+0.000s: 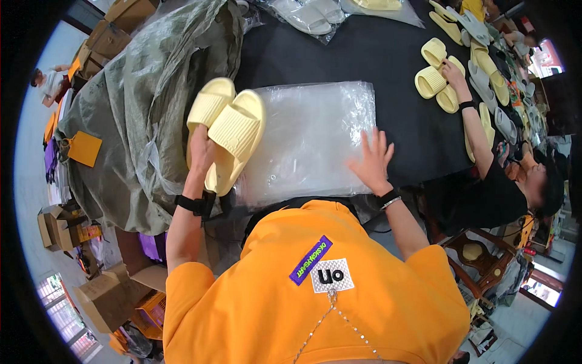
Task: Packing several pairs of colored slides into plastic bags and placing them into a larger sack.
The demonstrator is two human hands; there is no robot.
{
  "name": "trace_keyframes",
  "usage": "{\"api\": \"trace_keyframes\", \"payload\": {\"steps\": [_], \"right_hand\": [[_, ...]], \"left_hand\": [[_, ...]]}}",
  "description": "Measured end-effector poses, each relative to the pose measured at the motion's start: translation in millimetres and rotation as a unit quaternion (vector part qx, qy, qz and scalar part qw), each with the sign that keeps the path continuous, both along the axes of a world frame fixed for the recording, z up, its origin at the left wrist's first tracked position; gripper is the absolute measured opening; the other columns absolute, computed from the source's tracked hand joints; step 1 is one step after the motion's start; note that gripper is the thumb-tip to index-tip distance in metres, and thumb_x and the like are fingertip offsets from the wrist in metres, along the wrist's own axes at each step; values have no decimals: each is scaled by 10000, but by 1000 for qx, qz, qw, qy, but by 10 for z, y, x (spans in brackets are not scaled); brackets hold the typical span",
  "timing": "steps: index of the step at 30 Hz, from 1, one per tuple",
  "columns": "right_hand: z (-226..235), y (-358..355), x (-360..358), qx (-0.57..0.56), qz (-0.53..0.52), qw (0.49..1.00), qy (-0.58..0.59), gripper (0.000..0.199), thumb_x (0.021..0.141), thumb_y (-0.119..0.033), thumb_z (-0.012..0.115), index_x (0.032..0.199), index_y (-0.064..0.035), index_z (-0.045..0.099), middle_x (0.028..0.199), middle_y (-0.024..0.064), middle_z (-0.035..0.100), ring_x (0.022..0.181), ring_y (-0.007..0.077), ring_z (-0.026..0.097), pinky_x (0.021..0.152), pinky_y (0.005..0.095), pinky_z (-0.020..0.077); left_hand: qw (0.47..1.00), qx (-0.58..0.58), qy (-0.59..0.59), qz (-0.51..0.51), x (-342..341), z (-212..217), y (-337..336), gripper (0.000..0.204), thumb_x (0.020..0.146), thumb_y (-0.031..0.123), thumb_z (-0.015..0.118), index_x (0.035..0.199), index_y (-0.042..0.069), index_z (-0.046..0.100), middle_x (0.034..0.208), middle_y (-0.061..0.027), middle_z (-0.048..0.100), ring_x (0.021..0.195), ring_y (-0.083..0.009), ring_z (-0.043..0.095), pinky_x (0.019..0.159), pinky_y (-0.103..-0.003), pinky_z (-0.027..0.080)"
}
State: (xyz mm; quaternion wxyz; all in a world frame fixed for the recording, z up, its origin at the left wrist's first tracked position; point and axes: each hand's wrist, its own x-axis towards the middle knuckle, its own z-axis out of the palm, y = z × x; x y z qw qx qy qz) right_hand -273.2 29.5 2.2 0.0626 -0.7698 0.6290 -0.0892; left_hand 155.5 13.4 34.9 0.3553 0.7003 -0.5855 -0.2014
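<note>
A pair of pale yellow slide slippers (237, 130) is gripped in my left hand (202, 148), held together over the left edge of a stack of clear plastic bags (309, 139). Part of my left fingers is hidden behind the slippers. My right hand (373, 161) is spread with its fingers apart at the right edge of the bags, and nothing is in it. The bags lie flat on the black tabletop (394, 67) in front of me.
A grey-green sheet (151, 109) covers a bulky heap at left. Bagged slippers (306, 15) lie at the far edge. On the right, a co-worker's hand (453, 71) touches yellow slippers (430, 82); more slippers (485, 67) line that side. Cardboard boxes (106, 300) stand at lower left.
</note>
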Motion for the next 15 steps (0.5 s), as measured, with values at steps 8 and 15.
{"api": "trace_keyframes", "payload": {"steps": [8,15], "right_hand": [[-175,263,296,74,185,979,-40,775,672,-607,598,1307,-196,431,1404,134,302,1312,346,197,1010,631,24],[-425,255,346,179,172,968,-18,741,690,-675,508,1317,-293,409,1379,89,357,1289,303,281,985,647,63]], "left_hand": [[965,-91,-81,-232,-1710,362,-414,157,662,53,586,807,8,546,844,-184,540,811,-371,518,690,-437,426],[927,-3,-217,-305,-2765,-605,-762,234,660,45,559,894,53,560,952,-95,553,919,-287,526,746,-433,446]]}}
